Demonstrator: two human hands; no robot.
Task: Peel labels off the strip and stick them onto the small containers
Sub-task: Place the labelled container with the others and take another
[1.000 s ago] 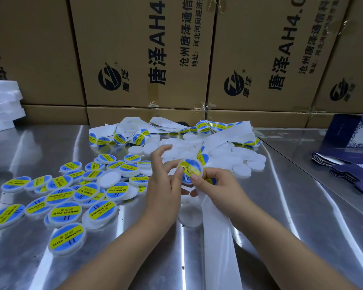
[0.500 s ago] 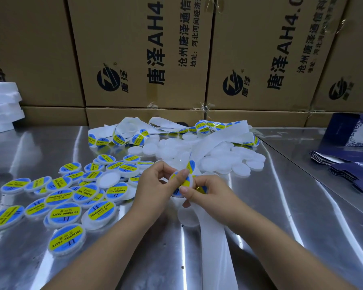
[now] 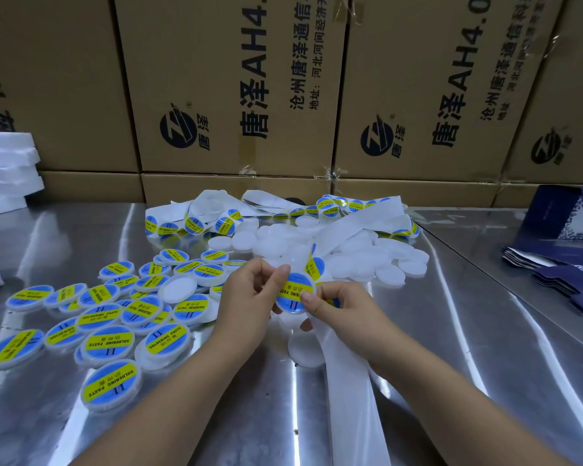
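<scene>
I count two hands, left hand (image 3: 246, 297) and right hand (image 3: 345, 312); one held container (image 3: 293, 294); roughly thirty labelled containers (image 3: 108, 341) at 9 o'clock; four upright cartons (image 3: 216, 35) at 12 o'clock.

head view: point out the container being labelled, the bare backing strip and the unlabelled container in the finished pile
container being labelled (image 3: 292, 291): head view, middle of its label.
bare backing strip (image 3: 349, 408): head view, its lower stretch on the table.
unlabelled container (image 3: 179, 289): head view, centre of its white top.

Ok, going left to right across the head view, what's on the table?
White foam stack → labelled containers → left hand → held container → right hand → dark blue folded cartons.
</scene>
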